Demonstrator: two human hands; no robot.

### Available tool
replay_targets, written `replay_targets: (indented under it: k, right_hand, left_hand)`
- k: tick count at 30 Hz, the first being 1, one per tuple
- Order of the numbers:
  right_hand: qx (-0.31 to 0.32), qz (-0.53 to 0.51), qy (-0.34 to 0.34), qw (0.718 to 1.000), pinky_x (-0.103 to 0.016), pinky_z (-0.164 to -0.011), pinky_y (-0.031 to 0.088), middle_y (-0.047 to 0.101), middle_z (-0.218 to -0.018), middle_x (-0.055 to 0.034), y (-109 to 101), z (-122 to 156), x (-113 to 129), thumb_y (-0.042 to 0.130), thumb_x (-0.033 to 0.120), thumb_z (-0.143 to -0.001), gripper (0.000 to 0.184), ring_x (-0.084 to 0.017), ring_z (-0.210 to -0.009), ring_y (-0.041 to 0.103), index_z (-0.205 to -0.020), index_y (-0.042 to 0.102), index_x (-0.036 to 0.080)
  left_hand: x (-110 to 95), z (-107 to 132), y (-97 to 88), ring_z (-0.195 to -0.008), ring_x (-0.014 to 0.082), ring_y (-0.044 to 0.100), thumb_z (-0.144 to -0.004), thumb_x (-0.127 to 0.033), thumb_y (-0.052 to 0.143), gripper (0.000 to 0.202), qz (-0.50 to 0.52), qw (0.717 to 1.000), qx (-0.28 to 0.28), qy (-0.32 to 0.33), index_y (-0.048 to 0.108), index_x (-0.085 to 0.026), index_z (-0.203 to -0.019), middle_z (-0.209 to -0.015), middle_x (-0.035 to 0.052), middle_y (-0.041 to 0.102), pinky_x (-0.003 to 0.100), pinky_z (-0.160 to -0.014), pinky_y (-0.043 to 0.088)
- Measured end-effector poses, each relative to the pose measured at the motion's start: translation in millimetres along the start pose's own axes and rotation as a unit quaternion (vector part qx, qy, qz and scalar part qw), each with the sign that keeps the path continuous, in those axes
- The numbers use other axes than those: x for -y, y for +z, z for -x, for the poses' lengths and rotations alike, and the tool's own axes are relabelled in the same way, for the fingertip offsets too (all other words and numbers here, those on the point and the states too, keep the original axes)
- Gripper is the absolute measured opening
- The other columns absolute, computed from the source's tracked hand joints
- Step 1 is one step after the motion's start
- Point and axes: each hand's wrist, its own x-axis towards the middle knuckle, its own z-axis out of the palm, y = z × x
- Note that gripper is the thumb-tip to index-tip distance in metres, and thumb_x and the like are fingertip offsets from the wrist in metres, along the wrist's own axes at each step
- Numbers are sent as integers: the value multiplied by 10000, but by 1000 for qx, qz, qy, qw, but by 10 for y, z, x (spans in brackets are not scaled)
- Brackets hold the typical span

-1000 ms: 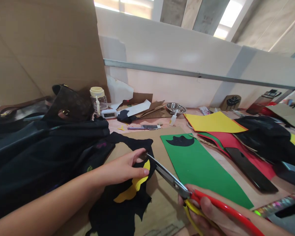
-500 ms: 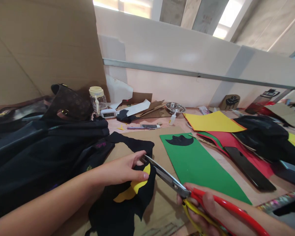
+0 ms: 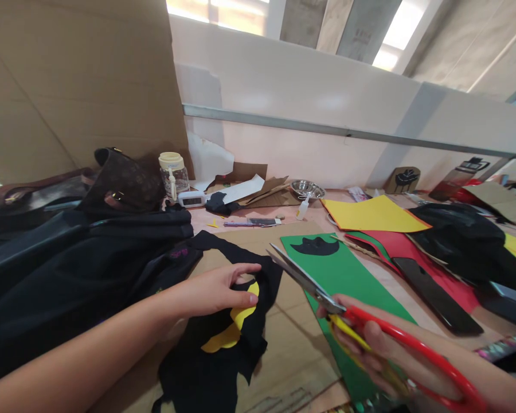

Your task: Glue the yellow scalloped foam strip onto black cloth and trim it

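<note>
My left hand [image 3: 230, 289] pinches a jagged-edged black sheet [image 3: 212, 376] and a curved yellow cutout [image 3: 226, 337] lying on it. The thumb presses on the yellow piece; the index finger stretches above the sheet. In my right hand [image 3: 370, 344] is a pair of scissors [image 3: 303, 276] with red handles and something yellow along the grip. Their blade tips are slightly apart, just right of the left fingertips, by the upper edge of the black sheet. Beneath lies a brown cardboard [image 3: 298, 338]. A green sheet [image 3: 352, 292] bears a black crescent-like cutout [image 3: 315, 246].
Dark cloth [image 3: 90, 269] and a brown bag [image 3: 122, 180] fill the left side. A jar [image 3: 173, 178], metal bowl [image 3: 307, 189] and small glue bottle [image 3: 302, 209] stand at the back. Yellow sheets [image 3: 374, 213] and a black phone-like slab [image 3: 436, 295] lie right.
The scissors have drawn back from the left fingers, moving right and up, off the black sheet. The sheet's right part has shifted outward; the left hand has barely moved.
</note>
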Motion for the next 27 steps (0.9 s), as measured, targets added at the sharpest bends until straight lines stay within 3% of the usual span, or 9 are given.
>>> replay_targets:
  k: [3,6,9,12,17,19,21,25,27]
  right_hand:
    - [-97,218,-23,971,-428,-986,582,667,-1379,-115,-216,-54,-19,614,691,-882,658,-345,-1253,630,-1427,594,323]
    - [-129,384,-33,914,-505,-1117,493,601,-1484,-156,-359,-188,-157,550,532,-940,625,-362,-1331,592,-1477,543,211]
    - [-123,448,-43,884,-511,-1116,497,612,-1460,-203,-411,-311,-396,494,455,-955,622,-351,-1320,611,-1481,527,123]
    - [-116,500,-68,855,-510,-1085,526,640,-1421,-213,-430,-365,-567,495,353,-953,574,-344,-1282,643,-1474,552,119]
    - [-126,577,-90,802,-617,-927,579,746,-1202,-210,-413,-393,-300,584,416,-949,453,-425,-1070,718,-1328,707,201]
    - [-131,565,-133,804,-599,-940,574,724,-1264,-198,-333,-468,-17,583,392,-964,381,-422,-1125,695,-1266,737,218]
    - [-105,531,-192,819,-536,-1053,528,632,-1450,-146,-210,-621,273,552,272,-979,445,-372,-1309,608,-1415,639,246]
    - [48,474,-247,844,-439,-1173,419,362,-1677,-108,31,-1153,587,617,128,-925,751,-305,-1483,436,-1619,372,278]
    - [76,467,-249,845,-420,-1127,458,466,-1600,-127,112,-1466,582,754,131,-846,819,-311,-1404,520,-1586,433,271]
  left_hand:
    - [-103,78,-108,-1089,269,676,-829,-439,786,636,-26,1000,-5,-9,644,-248,-1418,-1200,63,753,268,-842,519]
    - [-145,120,-179,-954,235,661,-827,-453,775,606,-57,998,14,-9,664,-272,-1395,-1067,32,737,260,-767,509]
    - [-130,102,-125,-998,245,654,-815,-379,773,687,-51,998,33,3,585,-292,-1470,-1064,23,719,308,-840,523]
    - [-72,46,29,-1301,289,576,-800,-295,771,760,8,1000,1,16,522,-303,-1518,-1344,64,677,370,-1042,477]
    - [42,-33,233,-1408,307,505,-772,-316,788,871,49,998,-10,32,444,-267,-1571,-1412,108,650,413,-1108,445]
    - [67,-47,268,-1358,296,548,-771,-344,783,800,43,999,-2,31,517,-249,-1519,-1399,97,660,384,-1082,461]
    - [87,-54,290,-1164,281,659,-767,-378,779,619,36,999,22,25,669,-210,-1352,-1253,90,734,354,-971,518]
    - [145,-61,319,-733,183,650,-736,-401,798,359,2,998,55,4,783,-165,-1007,-865,27,759,266,-679,497]
    - [173,-65,324,-683,154,592,-705,-400,830,384,-22,999,45,-1,784,-168,-1008,-793,-5,721,237,-613,442]
